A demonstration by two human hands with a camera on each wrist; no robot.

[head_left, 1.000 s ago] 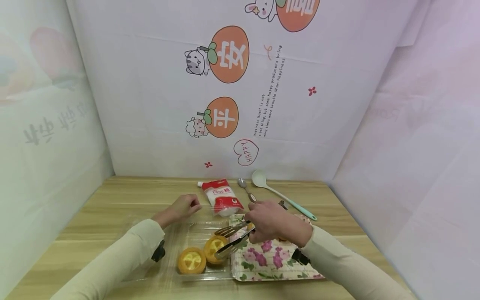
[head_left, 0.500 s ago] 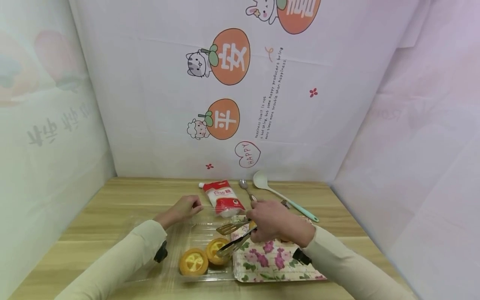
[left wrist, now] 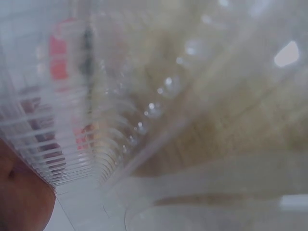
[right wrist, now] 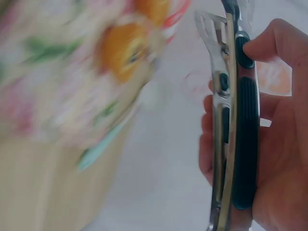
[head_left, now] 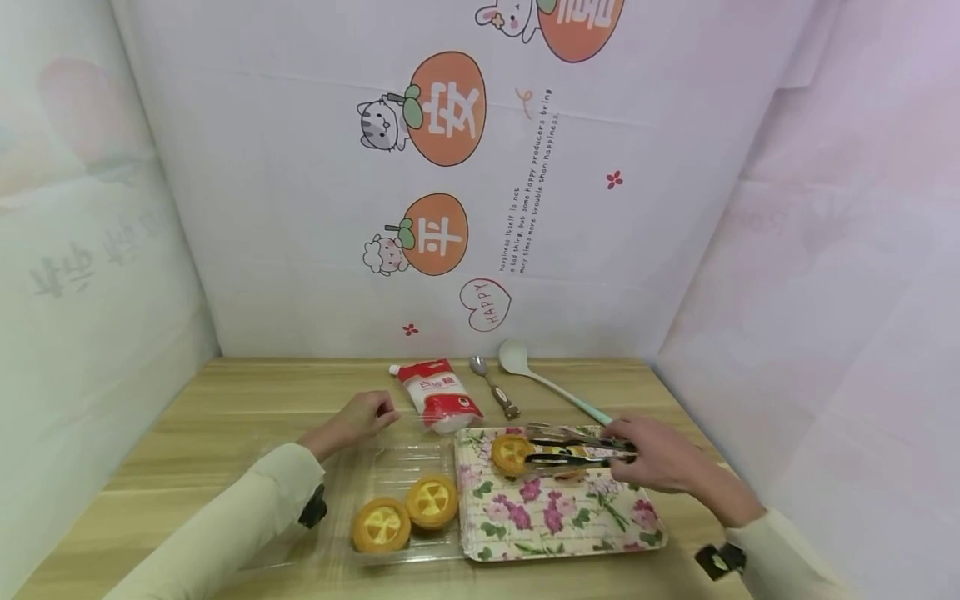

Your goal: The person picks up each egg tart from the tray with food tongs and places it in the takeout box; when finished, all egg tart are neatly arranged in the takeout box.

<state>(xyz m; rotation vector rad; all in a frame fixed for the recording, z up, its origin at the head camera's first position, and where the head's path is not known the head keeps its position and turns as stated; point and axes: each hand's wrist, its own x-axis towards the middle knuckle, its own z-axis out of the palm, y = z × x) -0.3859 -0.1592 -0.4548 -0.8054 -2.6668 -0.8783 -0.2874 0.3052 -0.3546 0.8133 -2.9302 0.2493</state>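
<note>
My right hand (head_left: 652,454) grips metal food tongs (right wrist: 226,125) with dark handle grips. In the head view the tongs point left over the flowered tray (head_left: 517,533), their tips close to an egg tart (head_left: 512,455); whether they touch it I cannot tell. Another tart (right wrist: 124,52) on the tray is partly hidden behind the tongs in the head view. Two tarts, a left one (head_left: 381,525) and a right one (head_left: 432,502), sit in a clear plastic container (head_left: 408,552). My left hand (head_left: 360,419), fingers curled, holds the container's upper edge; its ridged plastic (left wrist: 110,159) fills the left wrist view.
Behind the container lies a red and white sugar bag (head_left: 441,393). A small spoon (head_left: 493,388) and a pale ladle (head_left: 555,383) with a green handle lie behind the tray. Printed cloth walls (head_left: 315,208) enclose the wooden table (head_left: 180,442) at the back and sides.
My right hand has carried the tongs right, from above the tarts in the container to over the tray. Both tarts there stay in place. My left hand has hardly moved.
</note>
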